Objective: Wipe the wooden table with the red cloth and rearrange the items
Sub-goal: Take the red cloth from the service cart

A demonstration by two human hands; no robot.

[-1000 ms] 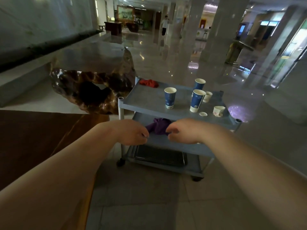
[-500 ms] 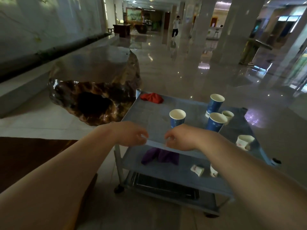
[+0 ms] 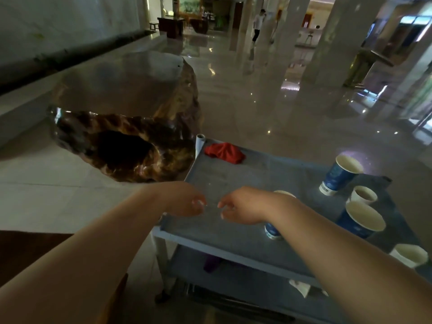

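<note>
The red cloth (image 3: 225, 152) lies crumpled at the far left corner of a grey cart's top shelf (image 3: 233, 232). My left hand (image 3: 184, 199) and my right hand (image 3: 243, 205) hover side by side over the shelf's near half, fingers loosely curled, holding nothing. A dark wooden table (image 3: 25, 251) shows at the lower left edge, mostly behind my left arm. Three blue paper cups (image 3: 339, 175) (image 3: 361, 220) (image 3: 272, 230) and small white cups (image 3: 364, 195) (image 3: 409, 254) stand on the shelf's right side.
A large polished root-wood block (image 3: 121, 108) stands left of the cart. A purple cloth (image 3: 211, 263) and a crumpled paper (image 3: 300, 286) lie on the middle shelf. Glossy floor and columns stretch behind; a person (image 3: 258, 24) walks far away.
The view has come closer to the cart. Both hands have risen from the middle shelf's level to above the top shelf, and their fingers have loosened.
</note>
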